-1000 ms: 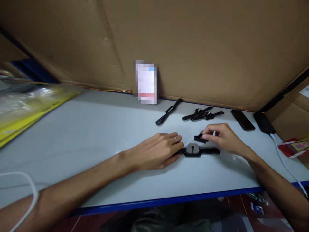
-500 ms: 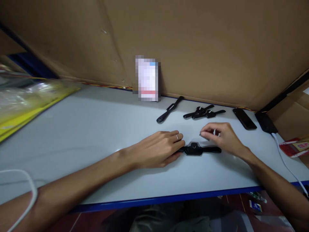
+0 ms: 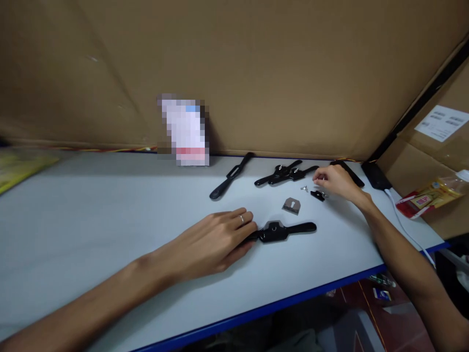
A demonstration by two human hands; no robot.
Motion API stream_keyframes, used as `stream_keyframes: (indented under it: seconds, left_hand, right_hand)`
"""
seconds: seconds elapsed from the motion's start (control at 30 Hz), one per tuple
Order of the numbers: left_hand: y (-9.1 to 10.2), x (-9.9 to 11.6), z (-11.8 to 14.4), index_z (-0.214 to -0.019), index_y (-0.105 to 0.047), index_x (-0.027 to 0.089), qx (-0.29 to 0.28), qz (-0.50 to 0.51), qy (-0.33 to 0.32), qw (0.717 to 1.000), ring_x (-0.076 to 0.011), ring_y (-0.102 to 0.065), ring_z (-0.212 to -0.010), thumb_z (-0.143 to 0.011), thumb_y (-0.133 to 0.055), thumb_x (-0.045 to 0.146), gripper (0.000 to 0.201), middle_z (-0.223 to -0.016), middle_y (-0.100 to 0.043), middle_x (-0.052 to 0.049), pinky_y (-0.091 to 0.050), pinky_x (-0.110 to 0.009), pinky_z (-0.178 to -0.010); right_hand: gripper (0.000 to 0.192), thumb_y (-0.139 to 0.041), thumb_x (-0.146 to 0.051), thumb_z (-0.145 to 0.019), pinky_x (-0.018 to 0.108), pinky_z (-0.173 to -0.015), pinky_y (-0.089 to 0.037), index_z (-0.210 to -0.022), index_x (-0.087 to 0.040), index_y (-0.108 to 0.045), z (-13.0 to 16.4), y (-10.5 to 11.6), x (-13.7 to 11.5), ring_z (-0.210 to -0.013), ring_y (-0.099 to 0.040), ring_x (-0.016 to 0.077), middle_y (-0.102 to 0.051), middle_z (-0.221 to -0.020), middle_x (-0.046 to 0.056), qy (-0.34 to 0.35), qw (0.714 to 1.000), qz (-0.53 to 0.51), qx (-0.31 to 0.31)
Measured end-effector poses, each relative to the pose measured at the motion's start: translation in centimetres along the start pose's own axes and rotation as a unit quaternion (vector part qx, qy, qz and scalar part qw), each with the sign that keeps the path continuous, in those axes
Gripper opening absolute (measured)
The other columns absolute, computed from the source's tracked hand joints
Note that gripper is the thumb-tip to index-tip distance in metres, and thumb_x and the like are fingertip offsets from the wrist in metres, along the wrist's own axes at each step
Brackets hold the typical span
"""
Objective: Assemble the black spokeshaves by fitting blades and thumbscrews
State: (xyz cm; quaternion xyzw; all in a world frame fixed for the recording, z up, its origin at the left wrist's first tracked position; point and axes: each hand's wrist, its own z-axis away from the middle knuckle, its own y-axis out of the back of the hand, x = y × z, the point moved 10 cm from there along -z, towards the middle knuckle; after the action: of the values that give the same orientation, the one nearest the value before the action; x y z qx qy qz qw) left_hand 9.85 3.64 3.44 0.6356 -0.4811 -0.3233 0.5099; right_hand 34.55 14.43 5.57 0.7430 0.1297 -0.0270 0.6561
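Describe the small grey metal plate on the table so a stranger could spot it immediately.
On the pale table, look just beyond the black two-handled tool that the left hand rests on. The grey plate lies flat there, alone. It is the only light metal piece among the black parts, with a small slot in it.
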Motion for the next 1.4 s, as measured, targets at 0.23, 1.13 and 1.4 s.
stream_keyframes:
  seconds: [0.23, 1.13, 1.4]
  left_hand:
    - [0.3, 0.1, 0.0, -0.099, -0.064, 0.017, 0.023, 0.012, -0.004, 1.0, -0.0173, -0.055, -0.071, -0.101, -0.046, 0.021, 0.018, -0.085, -0.06, -0.003, -0.043, -0.031, -0.063]
    - [0.0, 0.8, -0.4, -0.089, -0.063, 0.017, -0.003, -0.094, -0.03, 0.995, -0.0192, -0.053, -0.076, -0.094, -0.048, 0.005, 0.019, -0.083, -0.061, -0.004, -0.04, -0.033, -0.061]
    - [-0.1, 0.7, -0.3, -0.089, -0.062, 0.018, -0.004, -0.101, -0.027, 0.994, -0.0192, -0.054, -0.076, -0.092, -0.049, 0.003, 0.02, -0.084, -0.061, -0.004, -0.04, -0.033, -0.061]
  right_hand:
    - [0.023, -0.067, -0.026, -0.088, 0.029, -0.065, -0.035, -0.111, -0.023, -0.073, 0.7, -1.2, -2.6, -0.075, -0.063, 0.0182, -0.074, -0.087, 0.003, 0.051, 0.998, 0.029, -0.034]
    - [0.031, -0.047, -0.008, -0.095, 0.032, -0.074, -0.047, -0.114, -0.017, -0.07, 7.8, -2.6, -15.7, -0.078, -0.06, 0.0158, -0.071, -0.096, 0.007, 0.299, 0.936, -0.172, -0.075]
    - [0.031, -0.045, -0.01, -0.098, 0.034, -0.075, -0.048, -0.115, -0.017, -0.07, 7.7, -3.4, -16.0, -0.081, -0.059, 0.0185, -0.07, -0.096, 0.009, 0.31, 0.938, -0.134, -0.075]
